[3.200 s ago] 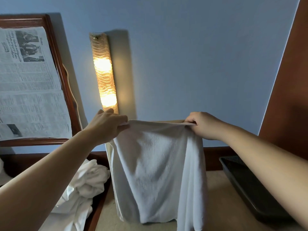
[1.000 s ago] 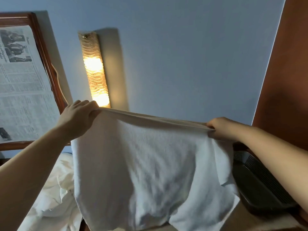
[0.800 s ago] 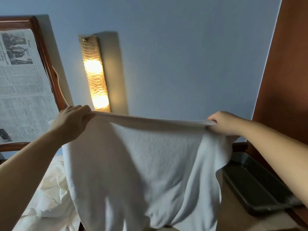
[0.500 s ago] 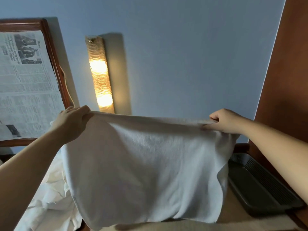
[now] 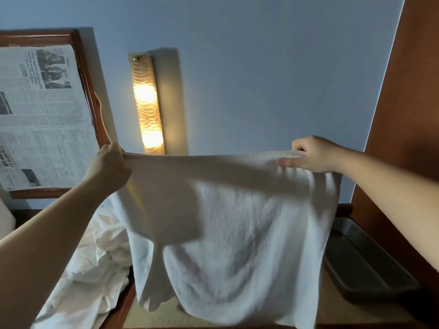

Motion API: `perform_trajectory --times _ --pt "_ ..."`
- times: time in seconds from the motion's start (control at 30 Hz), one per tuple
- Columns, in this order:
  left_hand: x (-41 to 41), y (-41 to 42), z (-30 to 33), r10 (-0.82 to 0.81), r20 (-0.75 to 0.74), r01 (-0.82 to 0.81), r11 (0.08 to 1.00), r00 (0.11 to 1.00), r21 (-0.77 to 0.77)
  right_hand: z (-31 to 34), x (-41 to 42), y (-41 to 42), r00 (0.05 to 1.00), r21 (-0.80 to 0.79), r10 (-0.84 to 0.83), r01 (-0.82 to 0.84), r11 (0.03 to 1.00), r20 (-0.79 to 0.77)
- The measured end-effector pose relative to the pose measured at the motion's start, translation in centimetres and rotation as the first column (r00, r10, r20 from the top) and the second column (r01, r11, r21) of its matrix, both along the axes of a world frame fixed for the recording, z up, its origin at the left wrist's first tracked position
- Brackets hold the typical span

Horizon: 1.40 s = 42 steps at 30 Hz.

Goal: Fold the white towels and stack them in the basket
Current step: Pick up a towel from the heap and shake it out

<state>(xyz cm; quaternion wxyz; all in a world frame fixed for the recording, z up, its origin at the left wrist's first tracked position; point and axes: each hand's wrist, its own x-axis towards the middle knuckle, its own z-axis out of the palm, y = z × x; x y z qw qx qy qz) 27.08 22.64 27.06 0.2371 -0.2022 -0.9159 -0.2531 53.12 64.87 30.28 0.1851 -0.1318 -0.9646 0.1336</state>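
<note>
1. Your left hand [image 5: 107, 168] pinches the top left corner of the white towel [image 5: 228, 224], with the fingers curled around the edge.
2. Your right hand [image 5: 316, 154] grasps the top right corner of the same towel; the thumb and the fingers close on the cloth, though this part is a little blurred.
3. The towel hangs in the air between your two hands, its top edge stretched almost level, and its lower part falls in soft folds above a beige surface [image 5: 342, 312].
4. The dark basket [image 5: 363, 264] stands at the right, just beside the hanging towel, with nothing visible inside it.
5. A heap of white cloth [image 5: 95, 264] lies low at the left.
6. On the blue wall [image 5: 261, 79] a lamp [image 5: 146, 103] is lit, and a wooden frame [image 5: 89, 84] covered with newspaper is at the left.
</note>
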Motion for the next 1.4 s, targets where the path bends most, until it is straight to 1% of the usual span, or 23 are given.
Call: perform_trajectory --times 0.07,0.17,0.23,0.33,0.37,0.4,0.47,0.5,0.53,0.6,0.67,0.73,0.8,0.87,0.97,1.07,1.23,1.3,1.37,1.4 --pt "0.5 -0.2 0.1 -0.051 0.017 0.051 0.999 0.999 0.003 0.4 0.5 -0.5 0.999 -0.018 0.039 -0.04 0.999 -0.021" --pt "0.5 -1.7 0.5 -0.151 0.026 0.152 0.988 0.988 -0.033 1.2 1.8 -1.0 0.995 -0.01 0.082 -0.082 0.997 0.054" --pt "0.2 -3.2 0.6 -0.158 -0.035 0.154 0.983 0.987 -0.103 1.9 2.7 -1.0 0.993 0.008 0.078 -0.079 0.997 0.093" --pt "0.2 -5.3 0.5 -0.116 -0.2 0.077 0.977 0.973 -0.197 2.7 3.8 -1.5 0.997 0.055 0.016 -0.02 0.998 0.081" --pt "0.7 -5.7 0.6 -0.13 -0.225 0.08 0.973 0.966 -0.217 2.8 4.1 -2.0 0.998 0.079 -0.01 0.004 0.997 0.07" --pt "0.9 -6.1 0.7 -0.146 -0.219 0.096 0.97 0.965 -0.224 2.8 4.4 -2.5 0.998 0.126 -0.036 0.028 0.992 0.061" --pt "1.5 -6.8 0.7 -0.217 -0.144 0.189 0.964 0.966 -0.185 2.2 5.1 -3.6 0.995 0.256 -0.089 0.076 0.964 0.042" --pt "1.9 -7.2 0.6 -0.268 -0.1 0.252 0.957 0.958 -0.145 1.9 5.5 -4.2 0.995 0.295 -0.095 0.082 0.952 0.029" --pt "2.4 -7.6 0.5 -0.311 -0.06 0.305 0.948 0.949 -0.094 1.6 5.9 -4.6 0.996 0.287 -0.085 0.075 0.955 0.026" --pt "3.8 -8.6 0.4 -0.398 0.06 0.4 0.916 0.915 -0.03 1.3 7.0 -5.1 0.997 0.136 -0.036 0.026 0.99 0.072" --pt "5.3 -9.4 0.3 -0.446 0.22 0.466 0.883 0.868 -0.047 1.1 8.3 -5.2 0.977 -0.009 0.002 0.0 1.0 0.213" --pt "6.3 -10.4 -0.2 -0.42 0.365 0.49 0.864 0.831 -0.121 0.2 9.5 -5.7 0.933 -0.055 0.006 0.015 0.998 0.36" --pt "6.7 -11.1 -1.5 -0.393 0.422 0.502 0.845 0.817 -0.186 -1.4 10.2 -6.1 0.907 -0.084 -0.006 0.045 0.995 0.421" --pt "6.8 -11.4 -3.2 -0.399 0.392 0.505 0.835 0.829 -0.218 -3.1 10.3 -6.6 0.901 -0.09 -0.026 0.072 0.993 0.432" --pt "6.8 -11.2 -6.5 -0.414 0.27 0.479 0.84 0.869 -0.256 -6.0 9.8 -7.3 0.905 -0.051 -0.041 0.069 0.996 0.423" --pt "5.8 -11.5 -10.1 -0.332 0.223 0.387 0.878 0.916 -0.281 -9.3 9.8 -7.3 0.912 -0.011 -0.087 0.1 0.995 0.401" --pt "6.6 -10.7 -14.5 -0.34 0.052 0.326 0.833 0.939 -0.446 -13.9 9.4 -6.8 0.895 0.039 -0.139 0.135 0.99 0.423" --pt "6.3 -9.6 -16.1 -0.297 0.068 0.293 0.833 0.953 -0.469 -15.5 8.7 -6.3 0.882 0.053 -0.156 0.148 0.988 0.444" --pt "4.9 -8.9 -18.0 -0.368 0.118 0.383 0.829 0.922 -0.408 -17.0 7.6 -5.7 0.863 0.074 -0.178 0.163 0.984 0.473" --pt "3.5 -8.7 -19.1 -0.418 0.146 0.441 0.81 0.897 -0.386 -17.7 6.9 -5.3 0.851 0.088 -0.187 0.165 0.982 0.49"
